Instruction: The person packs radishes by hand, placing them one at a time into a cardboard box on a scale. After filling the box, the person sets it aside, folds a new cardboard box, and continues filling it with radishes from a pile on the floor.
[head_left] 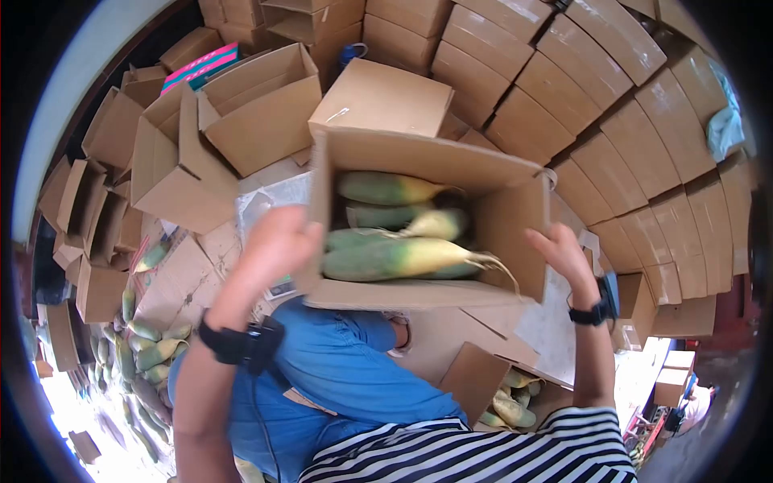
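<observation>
In the middle of the head view is an uncovered cardboard box [435, 153], tilted so its inside faces me. Several green radishes [374, 262] with pale yellow ends and stringy roots lie in it, mostly toward the left. My left hand [282, 244] is closed on the box's left wall and a little blurred. On the opposite side, my right hand [561, 253] grips the right wall, thumb at the rim and the other fingers mostly hidden. Both wrists carry black straps with devices.
Stacked cartons [555, 92] line the back and right. Uncovered boxes [262, 109] stand back left, beside a closed carton [382, 97]. Loose radishes [153, 350] cover the floor at left. Another box [551, 398] holding radishes sits low right. A person [696, 406] is at far right.
</observation>
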`<state>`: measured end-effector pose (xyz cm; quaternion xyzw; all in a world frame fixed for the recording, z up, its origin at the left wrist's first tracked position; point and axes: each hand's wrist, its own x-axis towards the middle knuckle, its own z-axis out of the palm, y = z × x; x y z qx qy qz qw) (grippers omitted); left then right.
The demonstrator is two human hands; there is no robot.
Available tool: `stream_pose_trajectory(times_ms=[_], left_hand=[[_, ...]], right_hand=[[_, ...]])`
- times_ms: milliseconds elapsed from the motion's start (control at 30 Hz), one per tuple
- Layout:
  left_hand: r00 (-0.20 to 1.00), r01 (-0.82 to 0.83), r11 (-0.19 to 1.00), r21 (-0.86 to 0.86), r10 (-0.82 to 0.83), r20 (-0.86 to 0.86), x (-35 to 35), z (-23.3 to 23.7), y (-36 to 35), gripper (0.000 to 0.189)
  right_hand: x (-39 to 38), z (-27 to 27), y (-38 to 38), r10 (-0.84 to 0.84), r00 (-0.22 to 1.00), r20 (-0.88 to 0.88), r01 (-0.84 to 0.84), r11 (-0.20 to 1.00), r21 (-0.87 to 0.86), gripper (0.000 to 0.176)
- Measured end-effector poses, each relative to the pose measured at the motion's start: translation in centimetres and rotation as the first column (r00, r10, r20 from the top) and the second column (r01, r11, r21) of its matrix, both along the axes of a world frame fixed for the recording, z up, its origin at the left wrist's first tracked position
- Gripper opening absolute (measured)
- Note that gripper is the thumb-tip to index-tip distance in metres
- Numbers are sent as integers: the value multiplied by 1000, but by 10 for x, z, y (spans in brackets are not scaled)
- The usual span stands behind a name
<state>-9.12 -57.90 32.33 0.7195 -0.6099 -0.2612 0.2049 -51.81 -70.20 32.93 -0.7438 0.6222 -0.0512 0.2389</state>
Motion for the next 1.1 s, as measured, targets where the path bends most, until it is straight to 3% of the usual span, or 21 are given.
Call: stream_pose_trajectory(times_ms=[100, 167, 233, 300, 367, 433, 467, 500, 567, 633, 700, 767, 833, 900, 967, 1100], left_hand=[[991, 114, 987, 110, -121, 58, -90, -16, -20, 27], [988, 140, 988, 62, -136, -73, -147, -59, -27, 30], [971, 216, 956, 197, -191, -142, -204, -82, -29, 26], [940, 304, 938, 170, -266, -215, -251, -115, -21, 25], [906, 400, 872, 283, -330, -264, -290, -137, -12, 23], [778, 628, 703, 333, -562, -280, -302, -122, -8, 24], [783, 622, 704, 342, -558, -274, -298, -105, -6, 24], [749, 660, 713, 236, -601, -279, -290, -81, -7, 25], [728, 675, 730, 106, -635, -257, -263, -27, -14, 28], [746, 657, 751, 68, -633, -209, -223, 13, -11, 29], [791, 610, 790, 65, -602, -111, -181, 39, 1, 28], [854, 516, 854, 72, -519, 33, -140, 62, 18, 28], [902, 387, 921, 52, -390, 187, -102, 78, 38, 27], [918, 244, 970, 24, -238, 317, -68, 88, 65, 27], [907, 101, 995, -18, -85, 413, -40, 92, 97, 27], [854, -93, 995, 27, 66, 517, 6, 77, 163, 29]], right_hand=[[-95, -6, 41, -152, 988, -42, 146, 983, -108, 48], [-151, -12, 65, -254, 962, -104, 241, 963, -120, 47], [-193, -13, 88, -269, 926, -263, 230, 958, -171, 38], [-231, -22, 109, -393, 860, -327, 386, 918, -88, 38], [-306, -67, 137, -379, 867, -325, 352, 926, -139, 39], [-322, -90, 164, -355, 759, -546, 363, 927, -97, 43], [-345, -108, 184, -416, 774, -477, 461, 887, -25, 44], [-367, -126, 200, -478, 779, -407, 542, 839, 53, 44], [-380, -156, 217, -519, 745, -419, 543, 837, -73, 44], [-405, -173, 214, -534, 703, -470, 555, 825, -106, 44], [-421, -171, 203, -465, 631, -621, 570, 821, -34, 43], [-367, -131, 176, -556, 650, -518, 486, 828, -280, 40], [-326, -106, 132, -529, 769, -357, 371, 826, -425, 41], [-266, -82, 96, -341, 903, -261, 176, 849, -498, 35], [-193, -57, 66, -157, 971, -178, 67, 900, -431, 33], [-56, -37, 29, 218, 976, -23, -210, 902, -377, 21]])
